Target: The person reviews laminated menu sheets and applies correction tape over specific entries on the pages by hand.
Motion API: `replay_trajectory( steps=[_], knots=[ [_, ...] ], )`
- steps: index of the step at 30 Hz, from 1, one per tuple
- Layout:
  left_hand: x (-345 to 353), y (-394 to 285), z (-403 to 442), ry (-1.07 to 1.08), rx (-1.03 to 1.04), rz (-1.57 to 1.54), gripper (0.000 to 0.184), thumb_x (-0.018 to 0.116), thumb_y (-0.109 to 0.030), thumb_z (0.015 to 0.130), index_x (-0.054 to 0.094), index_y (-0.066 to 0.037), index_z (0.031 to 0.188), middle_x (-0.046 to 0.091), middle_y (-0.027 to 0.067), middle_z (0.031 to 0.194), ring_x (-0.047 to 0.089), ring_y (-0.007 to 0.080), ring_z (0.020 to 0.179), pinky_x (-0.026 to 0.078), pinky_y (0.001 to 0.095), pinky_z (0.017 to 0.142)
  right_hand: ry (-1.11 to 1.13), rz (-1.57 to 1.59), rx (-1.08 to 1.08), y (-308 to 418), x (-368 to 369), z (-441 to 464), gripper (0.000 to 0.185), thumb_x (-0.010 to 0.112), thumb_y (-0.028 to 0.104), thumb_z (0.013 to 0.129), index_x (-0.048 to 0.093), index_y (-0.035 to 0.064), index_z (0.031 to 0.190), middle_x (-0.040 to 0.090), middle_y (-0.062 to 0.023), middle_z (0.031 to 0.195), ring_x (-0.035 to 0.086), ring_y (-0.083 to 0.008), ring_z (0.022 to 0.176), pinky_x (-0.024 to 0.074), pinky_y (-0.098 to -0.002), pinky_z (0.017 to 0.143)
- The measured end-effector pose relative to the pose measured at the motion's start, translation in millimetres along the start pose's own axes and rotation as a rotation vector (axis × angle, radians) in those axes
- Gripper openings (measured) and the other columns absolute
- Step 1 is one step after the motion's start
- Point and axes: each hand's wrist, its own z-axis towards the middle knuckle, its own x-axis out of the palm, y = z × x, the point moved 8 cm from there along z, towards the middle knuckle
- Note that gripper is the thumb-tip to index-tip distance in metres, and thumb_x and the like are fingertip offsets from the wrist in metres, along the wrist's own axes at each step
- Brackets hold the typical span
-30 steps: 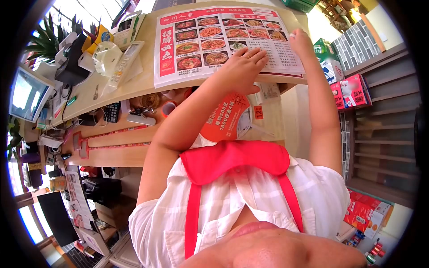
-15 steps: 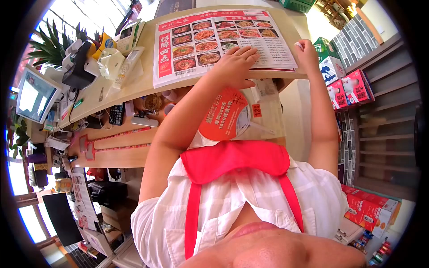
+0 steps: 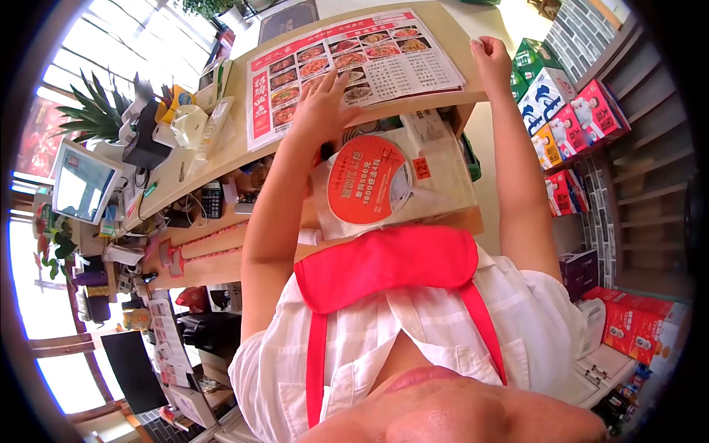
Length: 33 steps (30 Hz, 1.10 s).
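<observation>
A laminated menu sheet (image 3: 413, 70) with red borders and dish photos lies on the wooden counter. My left hand (image 3: 323, 111) rests on its lower front part, fingers apart and nothing held. Beyond the menu's right edge, my right hand (image 3: 490, 59) is raised near the counter's end, its fingers curled and pinched together. Something small and white shows at those fingertips, too small to name. Below the counter top, a round red hand fan (image 3: 369, 181) with white print lies on a lower shelf.
At the left stand a monitor (image 3: 83, 183), a potted spiky plant (image 3: 92, 111) and a calculator (image 3: 212, 201). A dark booklet (image 3: 288, 21) lies behind the menu. Stacked drink cartons (image 3: 583, 122) stand at the right, beside the slatted wall.
My left hand has slid left across the menu, uncovering its text columns. My right hand has shifted up and slightly left in view, still closed. The camera view has shifted too.
</observation>
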Motion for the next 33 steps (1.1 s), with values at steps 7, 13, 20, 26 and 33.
replay_trajectory(
  steps=[7, 13, 20, 26, 33],
  knots=[
    [21, -5, -14, 0.147, 0.371, 0.277, 0.046, 0.063, -0.026, 0.080, 0.054, -0.009, 0.123, 0.048, 0.0134, 0.132, 0.047, 0.0294, 0.119, 0.040, 0.0377, 0.098, -0.026, 0.060, -0.007, -9, -1, 3, 0.037, 0.067, 0.028, 0.079, 0.059, -0.0018, 0.098, 0.065, -0.0086, 0.089, 0.061, -0.0173, 0.081, 0.0482, -0.0290, 0.075],
    [-9, 5, -2, 0.107, 0.123, -0.227, 0.031, 0.065, -0.021, 0.079, 0.064, -0.010, 0.108, 0.062, 0.0148, 0.111, 0.059, 0.0289, 0.102, 0.046, 0.0355, 0.089, -0.053, 0.154, 0.014, -14, -3, 5, 0.037, 0.068, 0.027, 0.079, 0.059, -0.0016, 0.099, 0.065, -0.0095, 0.090, 0.062, -0.0170, 0.082, 0.0485, -0.0289, 0.075],
    [-10, -5, 10, 0.204, 0.135, -0.015, 0.041, 0.063, -0.033, 0.079, 0.062, -0.009, 0.112, 0.063, 0.0125, 0.109, 0.060, 0.0306, 0.098, 0.047, 0.0367, 0.085, -0.041, 0.162, 0.036, -4, -7, 2, 0.035, 0.067, 0.024, 0.081, 0.057, -0.0018, 0.102, 0.064, -0.0078, 0.091, 0.060, -0.0153, 0.082, 0.0472, -0.0272, 0.077],
    [3, -47, 30, 0.090, 0.213, -0.011, 0.049, 0.064, -0.036, 0.080, 0.056, -0.010, 0.120, 0.059, 0.0134, 0.117, 0.057, 0.0313, 0.106, 0.046, 0.0376, 0.090, -0.018, 0.210, 0.065, -20, -1, 6, 0.035, 0.069, 0.024, 0.080, 0.059, -0.0010, 0.101, 0.063, -0.0063, 0.091, 0.060, -0.0117, 0.083, 0.0472, -0.0244, 0.076],
    [26, -73, 57, 0.108, 0.246, 0.013, 0.051, 0.064, -0.038, 0.079, 0.056, -0.007, 0.119, 0.058, 0.0134, 0.119, 0.056, 0.0309, 0.106, 0.046, 0.0390, 0.090, -0.032, 0.190, 0.057, -17, -4, 4, 0.034, 0.069, 0.025, 0.080, 0.059, -0.0004, 0.100, 0.063, -0.0057, 0.090, 0.059, -0.0115, 0.082, 0.0476, -0.0246, 0.075]
  ],
)
